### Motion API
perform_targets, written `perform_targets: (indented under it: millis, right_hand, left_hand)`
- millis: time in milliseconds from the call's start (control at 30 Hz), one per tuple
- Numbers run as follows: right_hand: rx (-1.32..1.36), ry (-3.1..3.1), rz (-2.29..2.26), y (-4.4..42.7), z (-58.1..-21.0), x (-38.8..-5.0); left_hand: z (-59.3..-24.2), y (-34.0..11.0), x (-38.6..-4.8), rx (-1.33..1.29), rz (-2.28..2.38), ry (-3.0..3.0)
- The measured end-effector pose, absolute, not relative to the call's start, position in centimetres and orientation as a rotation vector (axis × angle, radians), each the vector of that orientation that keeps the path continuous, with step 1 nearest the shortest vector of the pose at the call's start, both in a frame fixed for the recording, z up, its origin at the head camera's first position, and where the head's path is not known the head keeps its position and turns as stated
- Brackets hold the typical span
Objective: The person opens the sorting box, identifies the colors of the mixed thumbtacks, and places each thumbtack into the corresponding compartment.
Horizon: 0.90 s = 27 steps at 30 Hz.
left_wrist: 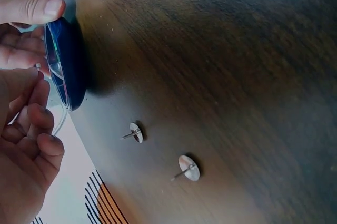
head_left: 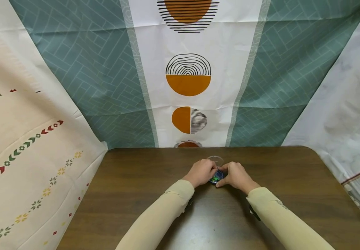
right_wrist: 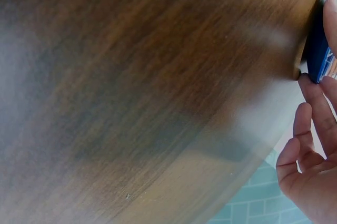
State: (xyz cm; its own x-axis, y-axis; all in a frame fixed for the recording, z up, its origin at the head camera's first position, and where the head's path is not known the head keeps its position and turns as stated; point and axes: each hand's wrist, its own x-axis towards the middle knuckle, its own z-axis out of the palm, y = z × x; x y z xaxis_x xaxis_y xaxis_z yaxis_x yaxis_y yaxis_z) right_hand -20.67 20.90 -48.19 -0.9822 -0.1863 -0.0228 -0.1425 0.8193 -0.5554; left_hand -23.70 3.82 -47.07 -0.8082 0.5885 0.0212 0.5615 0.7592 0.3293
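Note:
My right hand (head_left: 237, 177) holds a shallow round blue case (head_left: 216, 176) by its edge, thumb on the near side and fingers on the far side. Something green shows inside it. From the left, my left hand (head_left: 201, 172) reaches over the case's rim. In the left wrist view its thumb and finger pinch a small pale object (left_wrist: 38, 67), mostly hidden by the fingertips. Two metal thumbtacks lie point up on the table, a smaller-looking one (left_wrist: 136, 132) and another (left_wrist: 189, 168) nearer that camera.
A clear round lid (head_left: 215, 159) lies just behind the hands, near the far edge of the brown wooden table (head_left: 136, 208). Patterned cloth (head_left: 189, 45) hangs right behind that edge, and more cloth hangs at both sides.

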Motion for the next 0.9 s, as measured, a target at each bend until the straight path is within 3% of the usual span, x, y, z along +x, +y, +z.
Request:
perform_targets:
  millis: [533, 900]
  right_hand:
    - [-0.299, 2.943, -0.86, 20.8, -47.9, -20.7]
    - [-0.254, 2.909, -0.851, 20.9, -47.6, -20.7]
  left_hand:
    - [-47.3, 3.6, -24.0, 0.946, 0.523, 2.879]
    - [-45.1, 0.8, -24.4, 0.922, 0.616, 2.954]
